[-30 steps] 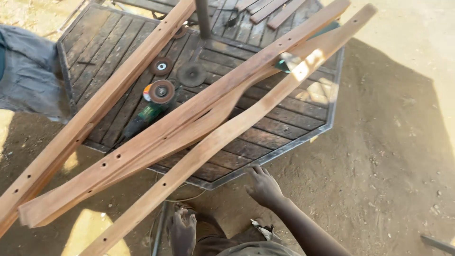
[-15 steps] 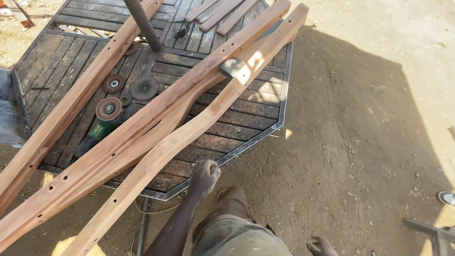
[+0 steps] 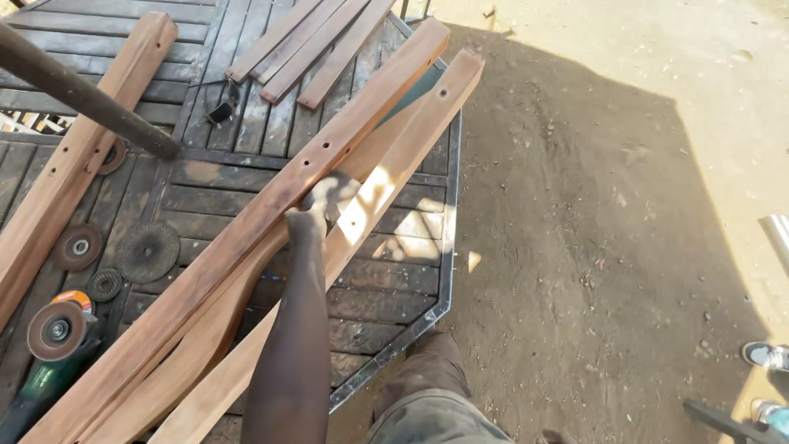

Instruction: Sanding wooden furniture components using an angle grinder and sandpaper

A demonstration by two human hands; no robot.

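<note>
Far left edge of the slatted table (image 3: 246, 177): angle grinder (image 3: 49, 345) w/ disc fitted, green body, lying near the bottom-left corner; three loose discs (image 3: 146, 251) just beside it. Thick timber post (image 3: 78, 156) runs diag along the left side, dark metal pipe (image 3: 86, 103) crossing over it. Centre: two long shaped wood rails (image 3: 246, 247) lying diag from bottom-left to the top-right edge, touching each other, far ends overhanging the right edge; row of small holes visible along the upper one. One hand (image 3: 316, 212), can't tell which side, arm comes up from the bottom, sits on the rails about mid-length, fingers look curled over the upper rail's edge; motion blur, so grip state unclear. Other hand not in view. Rails look stiff, moderately heavy hardwood, sanded so fairly smooth, not fragile but long = tip-heavy; best held near mid-length or w/ two hands spaced apart. Top edge: bundle of short slats (image 3: 308, 45). Right of table: bare dirt ground (image 3: 592, 230).
</note>
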